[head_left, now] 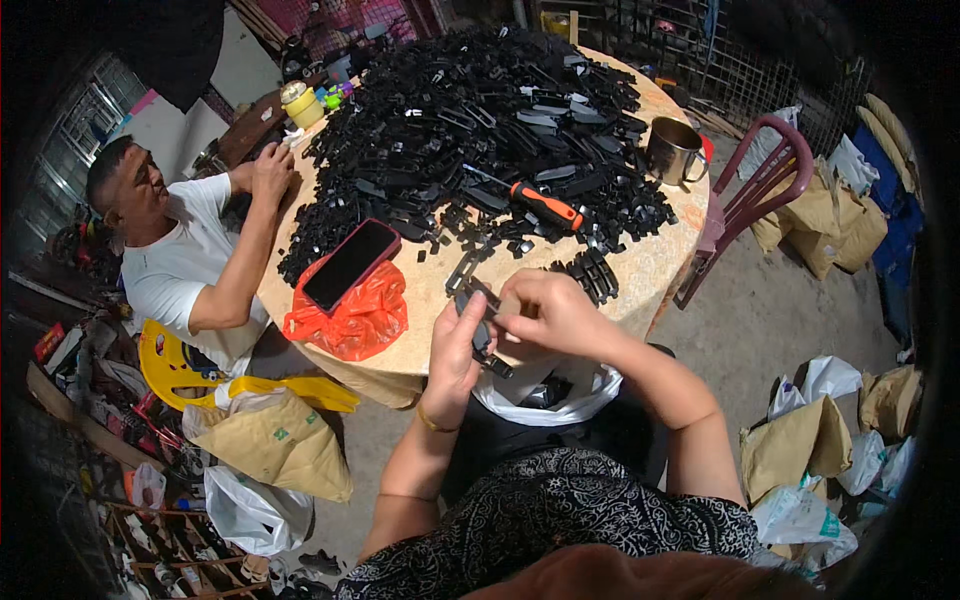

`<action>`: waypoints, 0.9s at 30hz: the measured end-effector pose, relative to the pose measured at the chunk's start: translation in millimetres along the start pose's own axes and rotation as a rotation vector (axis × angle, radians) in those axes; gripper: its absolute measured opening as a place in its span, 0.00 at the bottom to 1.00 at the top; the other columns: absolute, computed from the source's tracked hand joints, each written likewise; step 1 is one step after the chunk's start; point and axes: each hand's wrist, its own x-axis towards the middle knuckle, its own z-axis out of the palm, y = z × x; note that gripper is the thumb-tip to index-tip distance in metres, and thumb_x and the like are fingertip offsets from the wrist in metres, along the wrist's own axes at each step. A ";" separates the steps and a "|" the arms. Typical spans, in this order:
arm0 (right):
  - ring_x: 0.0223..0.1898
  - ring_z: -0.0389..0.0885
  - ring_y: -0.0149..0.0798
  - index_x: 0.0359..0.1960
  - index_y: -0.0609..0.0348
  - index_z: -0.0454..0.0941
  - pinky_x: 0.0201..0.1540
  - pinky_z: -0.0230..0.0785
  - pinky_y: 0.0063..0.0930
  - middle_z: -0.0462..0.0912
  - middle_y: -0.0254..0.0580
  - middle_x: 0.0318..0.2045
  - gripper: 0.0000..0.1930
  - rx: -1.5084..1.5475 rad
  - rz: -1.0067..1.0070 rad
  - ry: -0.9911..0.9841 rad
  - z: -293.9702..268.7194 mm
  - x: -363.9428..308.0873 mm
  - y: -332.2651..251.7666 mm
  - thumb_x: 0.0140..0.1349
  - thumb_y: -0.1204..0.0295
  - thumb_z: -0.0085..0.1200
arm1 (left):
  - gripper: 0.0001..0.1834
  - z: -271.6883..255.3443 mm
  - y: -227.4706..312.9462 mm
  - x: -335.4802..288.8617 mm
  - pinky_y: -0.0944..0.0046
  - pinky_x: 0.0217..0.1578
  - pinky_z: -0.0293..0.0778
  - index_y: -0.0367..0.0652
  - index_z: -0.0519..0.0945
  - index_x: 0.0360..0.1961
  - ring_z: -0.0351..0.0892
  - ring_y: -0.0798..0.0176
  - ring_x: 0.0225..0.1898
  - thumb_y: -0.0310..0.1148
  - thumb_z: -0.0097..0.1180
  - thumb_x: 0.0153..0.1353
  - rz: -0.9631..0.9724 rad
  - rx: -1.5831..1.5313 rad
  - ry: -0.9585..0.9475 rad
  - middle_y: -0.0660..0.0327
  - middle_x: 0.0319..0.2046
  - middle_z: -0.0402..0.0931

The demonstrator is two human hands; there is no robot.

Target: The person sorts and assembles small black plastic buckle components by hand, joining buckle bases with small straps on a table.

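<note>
My left hand [455,345] is closed round a long black plastic part [478,335], its thumb lying along the top. The part has an open frame at its far end and stands over the table's near edge. My right hand [550,308] is bent in a pinch against the part's right side; whatever small piece lies between those fingertips is hidden. Right beside my right hand, a group of curved black pieces [590,275] rests on the table. Just beyond, an orange and black screwdriver [545,205] lies on a big heap of black plastic parts [460,120].
A phone [352,265] lies on a red plastic bag [375,325] on the round table [655,240]. At the right stands a metal mug [672,152]. A white bag [590,402] hangs below my hands. Across the left side sits a co-worker [190,250]; a maroon chair [765,180] stands right.
</note>
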 end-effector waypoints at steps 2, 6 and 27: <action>0.24 0.77 0.39 0.22 0.64 0.75 0.28 0.68 0.26 0.77 0.42 0.24 0.08 0.136 0.194 -0.051 -8.6 21.3 4.3 0.49 0.72 0.58 | 0.14 -5.8 0.2 -0.4 0.76 0.16 0.64 0.38 0.72 0.44 0.69 0.74 0.18 0.38 0.47 0.64 -0.004 -0.026 -0.034 0.64 0.25 0.73; 0.30 0.77 0.47 0.30 0.60 0.78 0.35 0.69 0.37 0.79 0.45 0.28 0.07 -0.420 -0.181 0.202 -3.5 73.9 64.6 0.48 0.73 0.56 | 0.17 -7.4 -1.2 -2.6 0.76 0.16 0.64 0.38 0.71 0.47 0.69 0.74 0.20 0.39 0.45 0.65 -0.040 -0.100 -0.060 0.64 0.27 0.73; 0.20 0.76 0.28 0.32 0.64 0.79 0.23 0.68 0.23 0.79 0.36 0.22 0.11 0.276 0.283 -0.038 -5.6 74.0 52.8 0.51 0.68 0.59 | 0.16 -12.8 -7.7 3.5 0.75 0.16 0.65 0.40 0.69 0.47 0.70 0.73 0.22 0.40 0.44 0.65 -0.061 -0.202 -0.064 0.63 0.29 0.71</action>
